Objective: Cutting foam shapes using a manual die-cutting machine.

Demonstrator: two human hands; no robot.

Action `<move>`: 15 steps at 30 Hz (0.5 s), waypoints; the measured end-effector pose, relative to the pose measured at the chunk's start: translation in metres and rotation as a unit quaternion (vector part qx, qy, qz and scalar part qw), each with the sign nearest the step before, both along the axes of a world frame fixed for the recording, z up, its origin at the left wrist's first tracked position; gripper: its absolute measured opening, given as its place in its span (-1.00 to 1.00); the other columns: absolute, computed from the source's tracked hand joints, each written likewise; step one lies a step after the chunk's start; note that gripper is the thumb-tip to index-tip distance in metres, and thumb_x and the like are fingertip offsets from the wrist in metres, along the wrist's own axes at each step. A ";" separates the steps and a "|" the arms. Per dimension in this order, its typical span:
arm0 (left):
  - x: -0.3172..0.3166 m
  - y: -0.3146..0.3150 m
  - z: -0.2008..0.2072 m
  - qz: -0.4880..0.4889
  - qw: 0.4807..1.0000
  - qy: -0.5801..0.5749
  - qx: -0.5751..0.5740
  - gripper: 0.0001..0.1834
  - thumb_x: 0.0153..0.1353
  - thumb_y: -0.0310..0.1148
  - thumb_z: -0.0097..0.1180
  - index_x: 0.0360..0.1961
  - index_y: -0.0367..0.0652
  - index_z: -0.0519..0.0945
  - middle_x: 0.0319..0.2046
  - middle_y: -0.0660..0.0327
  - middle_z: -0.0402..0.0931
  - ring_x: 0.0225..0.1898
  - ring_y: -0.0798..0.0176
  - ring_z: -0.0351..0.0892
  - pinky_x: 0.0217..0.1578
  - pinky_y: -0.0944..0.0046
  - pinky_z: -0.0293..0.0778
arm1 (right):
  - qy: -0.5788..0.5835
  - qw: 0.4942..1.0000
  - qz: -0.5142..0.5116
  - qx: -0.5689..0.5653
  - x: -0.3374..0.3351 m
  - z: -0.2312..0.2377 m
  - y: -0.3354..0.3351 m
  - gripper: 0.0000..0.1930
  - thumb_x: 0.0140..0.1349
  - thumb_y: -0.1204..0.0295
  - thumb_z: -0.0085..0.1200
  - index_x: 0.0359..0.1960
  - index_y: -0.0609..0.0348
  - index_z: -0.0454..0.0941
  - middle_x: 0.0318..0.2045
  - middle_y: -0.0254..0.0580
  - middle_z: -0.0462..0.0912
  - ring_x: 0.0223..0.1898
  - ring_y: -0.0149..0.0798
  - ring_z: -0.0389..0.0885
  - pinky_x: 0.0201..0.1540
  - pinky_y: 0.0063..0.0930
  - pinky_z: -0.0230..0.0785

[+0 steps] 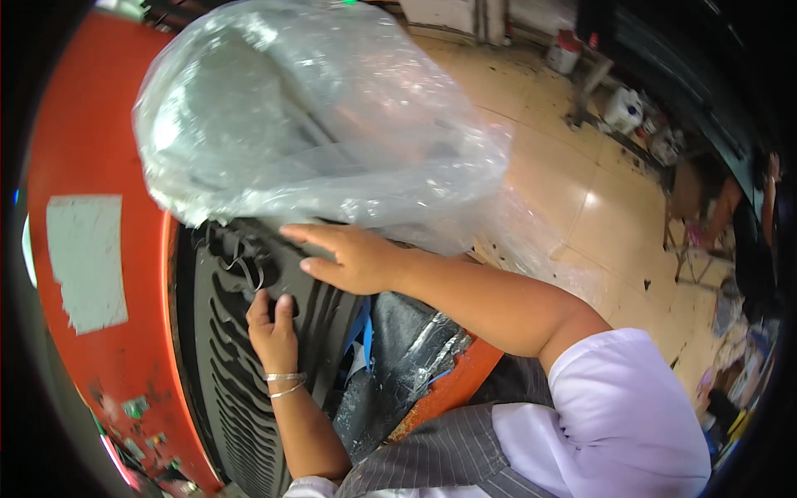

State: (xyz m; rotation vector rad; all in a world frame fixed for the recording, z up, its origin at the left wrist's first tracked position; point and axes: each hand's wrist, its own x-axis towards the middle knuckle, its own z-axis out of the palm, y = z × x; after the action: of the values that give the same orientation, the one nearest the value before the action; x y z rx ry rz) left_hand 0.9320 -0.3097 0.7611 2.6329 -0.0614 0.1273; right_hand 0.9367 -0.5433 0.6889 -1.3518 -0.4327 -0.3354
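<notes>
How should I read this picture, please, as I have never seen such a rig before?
These are one person's two bare hands, seen by a head-worn camera looking down; its fisheye lens bends straight edges. The left hand is near a thin pale strip over a black slatted panel; I cannot tell whether it holds it. The right hand is over the panel, thumb apart, with nothing visibly held. Beyond the hands is crumpled clear plastic; an orange surface stands at left.

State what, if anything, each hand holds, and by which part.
The right hand appears to hold nothing. The left hand is by a thin strip's lower end; whether it grips it cannot be told.
</notes>
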 end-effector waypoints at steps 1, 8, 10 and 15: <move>0.001 0.014 -0.010 -0.027 0.998 -0.055 -0.027 -0.41 0.09 -0.22 0.32 0.05 -0.42 0.50 -0.05 -0.07 0.50 0.00 0.01 0.48 0.05 0.19 0.37 | 0.014 1.000 0.006 -0.020 0.002 0.005 0.007 -0.45 0.29 0.36 0.02 0.31 0.14 0.24 0.18 0.08 0.45 0.21 -0.03 0.44 0.20 -0.26 0.31; -0.030 -0.002 0.020 -0.051 0.993 -0.034 0.101 -0.42 0.02 -0.21 0.35 0.07 -0.24 0.56 -0.33 0.10 0.64 -0.13 0.05 0.41 -0.07 0.16 0.37 | 0.018 0.987 0.048 -0.150 0.011 0.049 0.034 -0.14 0.14 0.10 0.26 0.38 0.18 0.09 0.31 0.08 0.27 0.32 -0.05 0.27 0.31 -0.27 0.14; -0.036 0.014 0.015 -0.044 0.994 -0.064 0.073 -0.42 0.01 -0.22 0.35 0.09 -0.17 0.57 -0.36 0.14 0.65 -0.13 0.07 0.42 -0.08 0.15 0.39 | -0.025 0.978 0.052 -0.202 0.012 0.058 0.052 -0.05 0.01 0.07 0.34 0.38 0.13 0.09 0.35 0.14 0.17 0.37 0.05 0.15 0.36 -0.22 0.04; -0.053 0.028 0.017 -0.036 0.996 -0.079 0.016 -0.49 0.04 -0.19 0.29 0.07 -0.02 0.60 -0.35 0.18 0.64 -0.13 0.06 0.47 -0.09 0.12 0.41 | 0.007 0.955 0.033 -0.296 -0.002 0.069 0.086 -0.11 -0.09 0.20 0.37 0.34 -0.01 0.20 0.34 0.25 0.14 0.38 0.13 0.13 0.36 -0.21 0.06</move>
State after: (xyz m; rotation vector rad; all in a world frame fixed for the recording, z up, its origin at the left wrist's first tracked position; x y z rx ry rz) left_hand 0.8790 -0.2813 0.7782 2.6448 -0.2145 0.3109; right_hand 0.9350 -0.4575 0.7584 -1.9166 -0.5940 -0.1409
